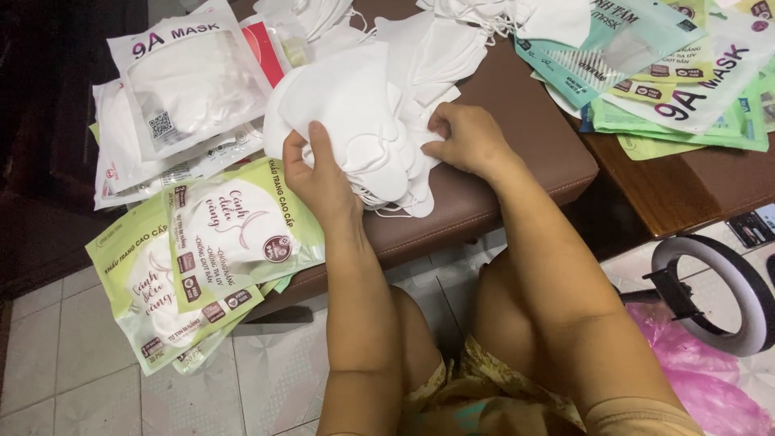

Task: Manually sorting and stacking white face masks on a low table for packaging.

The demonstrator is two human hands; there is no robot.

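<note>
Pale floor tiles (89,355) fill the near ground, seen past the person's bare knees, and a crumpled pink plastic sheet (710,379) lies on them at the right beside a black-and-white ring light (739,278). Above the knees a brown padded seat (517,137) serves as the work surface; its front edge runs on a slant from lower left to upper right, and a wooden table (670,186) adjoins it on the right. Green printed mask packets (234,234) overhang the seat's front left edge, some hanging out over the floor. Bare brown padding is seen only in a strip along the front edge and to the right of the hands.

A stack of white face masks (363,113) is held at the middle of the seat. The left hand (319,173) is closed on its near left edge, thumb laid on top and fingers tucked under. The right hand (468,141) is curled, fingertips pinching the stack's right edge. The stack's long axis runs from upper left to lower right, its narrow end with thin ear loops pointing toward the front edge.

Farther off, white-and-clear mask packets (190,77) are piled at the left, loose white masks (476,16) lie at the back, and teal and green packets (678,73) cover the table.
</note>
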